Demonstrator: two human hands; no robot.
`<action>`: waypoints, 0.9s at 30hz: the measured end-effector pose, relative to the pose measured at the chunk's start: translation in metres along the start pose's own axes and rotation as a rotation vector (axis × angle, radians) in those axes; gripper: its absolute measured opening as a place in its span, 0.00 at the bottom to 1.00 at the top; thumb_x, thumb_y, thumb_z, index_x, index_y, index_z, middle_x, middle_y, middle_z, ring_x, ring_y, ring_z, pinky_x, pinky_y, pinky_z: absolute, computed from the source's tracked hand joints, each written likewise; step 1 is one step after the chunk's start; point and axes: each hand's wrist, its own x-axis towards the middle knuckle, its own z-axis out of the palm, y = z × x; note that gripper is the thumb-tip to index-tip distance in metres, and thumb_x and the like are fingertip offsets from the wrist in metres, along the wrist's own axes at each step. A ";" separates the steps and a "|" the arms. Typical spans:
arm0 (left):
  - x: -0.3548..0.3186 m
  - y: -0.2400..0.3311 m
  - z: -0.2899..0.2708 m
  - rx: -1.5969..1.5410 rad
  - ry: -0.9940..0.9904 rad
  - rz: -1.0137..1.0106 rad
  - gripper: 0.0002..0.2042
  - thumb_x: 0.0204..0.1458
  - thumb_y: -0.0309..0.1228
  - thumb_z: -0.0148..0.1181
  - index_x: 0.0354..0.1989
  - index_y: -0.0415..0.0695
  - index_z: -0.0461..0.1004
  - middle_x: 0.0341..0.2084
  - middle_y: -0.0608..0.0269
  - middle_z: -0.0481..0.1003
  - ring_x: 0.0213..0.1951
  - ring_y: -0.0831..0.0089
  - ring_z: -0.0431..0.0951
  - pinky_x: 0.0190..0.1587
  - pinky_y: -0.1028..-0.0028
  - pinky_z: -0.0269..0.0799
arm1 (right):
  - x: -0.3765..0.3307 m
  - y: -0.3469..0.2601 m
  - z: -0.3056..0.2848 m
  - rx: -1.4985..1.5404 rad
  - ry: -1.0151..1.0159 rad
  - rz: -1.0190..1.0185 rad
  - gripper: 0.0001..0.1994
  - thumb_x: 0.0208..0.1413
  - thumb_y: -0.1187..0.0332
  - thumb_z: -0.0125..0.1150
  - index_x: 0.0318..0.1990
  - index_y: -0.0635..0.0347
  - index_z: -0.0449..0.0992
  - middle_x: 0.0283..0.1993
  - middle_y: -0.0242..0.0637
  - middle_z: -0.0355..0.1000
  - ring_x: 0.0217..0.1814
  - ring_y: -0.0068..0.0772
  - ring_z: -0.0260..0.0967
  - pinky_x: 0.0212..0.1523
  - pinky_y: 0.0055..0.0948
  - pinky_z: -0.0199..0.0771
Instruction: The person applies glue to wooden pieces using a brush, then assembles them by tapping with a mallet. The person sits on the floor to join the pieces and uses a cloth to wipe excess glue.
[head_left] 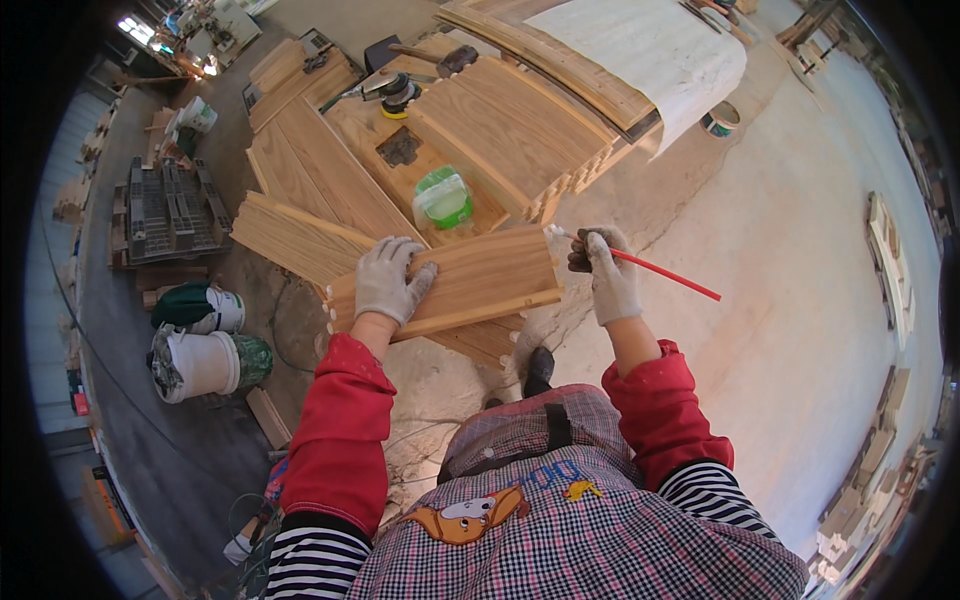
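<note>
A wooden drawer-like board (490, 265) lies in front of me, with notched ends and a raised strip along its near edge. My left hand (388, 282), in a whitish work glove, rests on its left part, fingers stretched and thumb apart. My right hand (608, 280), in a soiled glove, is closed around a thin brush with a red handle (670, 277). The brush tip sits by the board's right end, where white paste shows on the notches. More white dabs mark the left end. A green and white tub (443, 197) stands just beyond the board.
Stacked wooden panels (510, 125) fill the far side, with a mallet (457, 61) and a power sander (398, 93) on the bench. Another panel (290, 230) lies leftward. White buckets (198, 365) and a grey plastic crate (172, 210) stand at left. Wood strips (880, 440) lie at right.
</note>
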 end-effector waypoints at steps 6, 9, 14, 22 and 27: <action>0.000 0.001 -0.003 0.013 -0.009 -0.012 0.18 0.51 0.45 0.57 0.42 0.46 0.75 0.46 0.58 0.74 0.53 0.55 0.69 0.55 0.59 0.63 | -0.002 0.003 -0.009 -0.008 0.042 0.014 0.08 0.63 0.68 0.50 0.40 0.63 0.71 0.33 0.34 0.70 0.31 0.23 0.68 0.35 0.24 0.73; 0.000 0.001 -0.002 0.008 -0.015 -0.015 0.18 0.51 0.45 0.57 0.42 0.46 0.75 0.46 0.58 0.74 0.54 0.55 0.69 0.55 0.60 0.63 | -0.005 0.004 -0.005 -0.015 0.039 0.019 0.08 0.63 0.68 0.50 0.41 0.63 0.71 0.33 0.34 0.70 0.31 0.23 0.68 0.36 0.25 0.74; -0.002 -0.001 0.001 0.014 -0.015 -0.035 0.18 0.50 0.48 0.58 0.44 0.50 0.76 0.47 0.61 0.74 0.55 0.59 0.68 0.56 0.60 0.61 | -0.014 -0.005 0.002 0.020 0.020 0.009 0.08 0.62 0.68 0.51 0.42 0.64 0.72 0.32 0.34 0.70 0.32 0.23 0.69 0.37 0.25 0.74; 0.000 -0.002 0.003 0.017 -0.022 -0.035 0.17 0.50 0.47 0.58 0.44 0.50 0.76 0.46 0.63 0.74 0.55 0.61 0.68 0.56 0.60 0.61 | -0.037 0.003 -0.001 -0.118 0.001 -0.004 0.08 0.61 0.69 0.52 0.41 0.64 0.72 0.32 0.32 0.71 0.31 0.20 0.68 0.35 0.22 0.72; -0.001 0.001 0.001 0.009 -0.001 -0.022 0.16 0.51 0.45 0.58 0.42 0.47 0.76 0.45 0.59 0.75 0.53 0.57 0.70 0.54 0.60 0.64 | -0.050 0.003 -0.011 -0.082 0.015 0.041 0.07 0.61 0.69 0.51 0.40 0.64 0.71 0.31 0.32 0.70 0.30 0.20 0.67 0.34 0.22 0.70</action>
